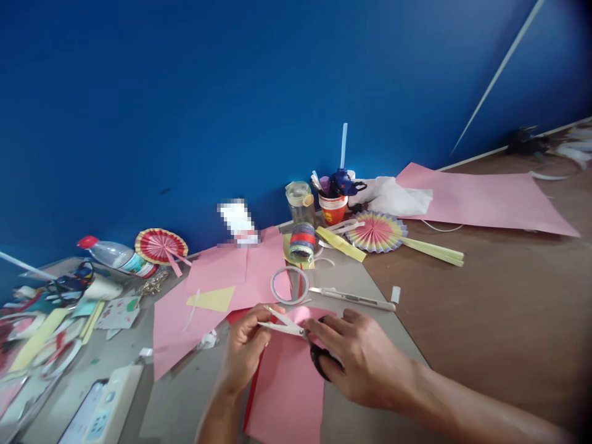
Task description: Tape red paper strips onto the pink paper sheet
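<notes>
My right hand point(363, 361) is closed on the black handles of a pair of scissors point(296, 329), whose blades are spread and point left. At the blade tips, the fingers of my left hand point(243, 348) are pinched together. Whatever they hold there is too small to make out. Below the scissors lies a folded pink paper point(289, 391) with a red edge along its left side. Just beyond the hands are a roll of white tape point(272, 287) and a slim craft knife point(361, 300).
Pink sheets point(217, 271), a pleated paper fan point(377, 231), a red-and-yellow fan point(160, 246), a bottle point(111, 254), a jar point(300, 203) and a tool-filled cup point(333, 209) line the blue wall point(185, 111). A phone point(86, 413) and power strip point(118, 401) lie front left.
</notes>
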Tool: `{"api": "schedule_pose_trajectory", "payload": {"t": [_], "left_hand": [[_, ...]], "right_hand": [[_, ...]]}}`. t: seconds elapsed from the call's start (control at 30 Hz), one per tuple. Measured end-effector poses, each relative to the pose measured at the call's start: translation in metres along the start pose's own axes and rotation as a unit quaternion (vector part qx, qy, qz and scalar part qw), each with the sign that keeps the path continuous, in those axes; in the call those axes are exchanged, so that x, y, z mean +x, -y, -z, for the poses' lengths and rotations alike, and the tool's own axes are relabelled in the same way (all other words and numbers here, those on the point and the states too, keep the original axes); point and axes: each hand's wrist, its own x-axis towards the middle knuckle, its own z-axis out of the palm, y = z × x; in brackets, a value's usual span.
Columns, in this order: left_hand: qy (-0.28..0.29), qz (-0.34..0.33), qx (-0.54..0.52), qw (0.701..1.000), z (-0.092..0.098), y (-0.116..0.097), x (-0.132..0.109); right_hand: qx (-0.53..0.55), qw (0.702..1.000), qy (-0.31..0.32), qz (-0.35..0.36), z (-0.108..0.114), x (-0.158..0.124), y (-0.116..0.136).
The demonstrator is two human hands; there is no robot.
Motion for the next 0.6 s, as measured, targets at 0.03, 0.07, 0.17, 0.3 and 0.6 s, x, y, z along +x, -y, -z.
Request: {"api": "schedule_pose_trajectory", "payload": {"t": [0.03, 0.07, 0.17, 0.3, 0.6], "left_hand": [[0.002, 0.004, 0.0, 1.0, -0.0003, -0.0002, -0.0003], [0.004, 0.008, -0.002, 1.0, -0.0006, -0.0002, -0.0006], [-0.002, 0.012, -0.011, 1.0, -0.0011, 0.0015, -0.001], [-0.01, 0.008, -0.014, 1.0, -0.0021, 0.0022, -0.0012], [-0.013, 0.038, -0.001, 0.999, -0.0045, -0.0039, -0.001]], "right_hand": [[-0.003, 1.0, 0.0, 0.005, 0.0004, 0.0005, 0.0008], [-0.006, 1.0, -0.001, 0.011, 0.0009, 0.001, 0.0014], [-0.016, 1.0, -0.007, 0.023, 0.0015, 0.0017, 0.0022], [-0.022, 0.999, -0.014, 0.021, 0.0, 0.0012, 0.0017], [-0.011, 1.0, -0.001, 0.022, -0.0001, 0.0028, 0.0038]]}}
